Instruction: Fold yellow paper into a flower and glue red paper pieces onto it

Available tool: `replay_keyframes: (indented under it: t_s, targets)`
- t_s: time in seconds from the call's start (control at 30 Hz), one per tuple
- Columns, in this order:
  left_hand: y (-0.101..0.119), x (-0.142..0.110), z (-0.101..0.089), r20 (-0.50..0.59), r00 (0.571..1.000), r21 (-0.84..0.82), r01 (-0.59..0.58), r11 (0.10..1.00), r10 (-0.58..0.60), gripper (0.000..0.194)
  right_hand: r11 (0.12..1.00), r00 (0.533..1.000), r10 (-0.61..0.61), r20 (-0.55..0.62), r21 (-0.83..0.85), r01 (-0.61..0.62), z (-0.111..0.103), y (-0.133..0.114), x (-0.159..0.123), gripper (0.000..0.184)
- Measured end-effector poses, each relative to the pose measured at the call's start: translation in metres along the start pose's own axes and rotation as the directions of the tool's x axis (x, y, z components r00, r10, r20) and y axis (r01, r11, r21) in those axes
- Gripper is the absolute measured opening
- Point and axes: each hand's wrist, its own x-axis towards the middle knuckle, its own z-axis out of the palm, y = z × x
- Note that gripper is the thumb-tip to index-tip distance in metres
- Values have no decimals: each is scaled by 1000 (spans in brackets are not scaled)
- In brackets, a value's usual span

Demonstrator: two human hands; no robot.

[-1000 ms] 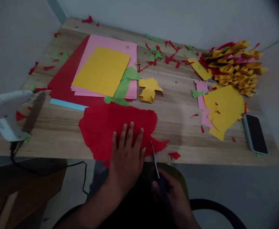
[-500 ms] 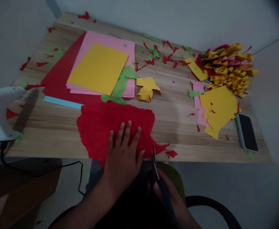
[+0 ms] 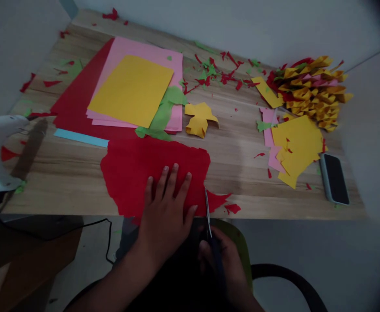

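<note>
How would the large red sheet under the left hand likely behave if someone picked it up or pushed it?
The large red sheet looks thin and broad, so it would probably be light and sag if lifted by one edge. With the left hand lying flat on it, a sideways push might wrinkle it.

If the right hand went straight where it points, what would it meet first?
Probably the red paper: the scissors in the right hand point towards it, though their exact height is unclear.
</note>
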Motion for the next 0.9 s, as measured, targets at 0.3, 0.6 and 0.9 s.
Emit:
replay_keyframes:
  t_s: [0.3,0.6,0.9]
  targets:
    - [1,0,-2,3,1000,-14,-10,1000,10,64,977,986,-143,84,-149,154,-11,-7,-2,51]
    - [-44,11,-16,-28,999,33,19,999,-18,60,967,981,-136,137,-196,161,-17,2,-6,46]
    - [-33,34,-35,-52,982,-28,-184,983,182,28,974,976,-60,211,-201,103,-26,7,-8,51]
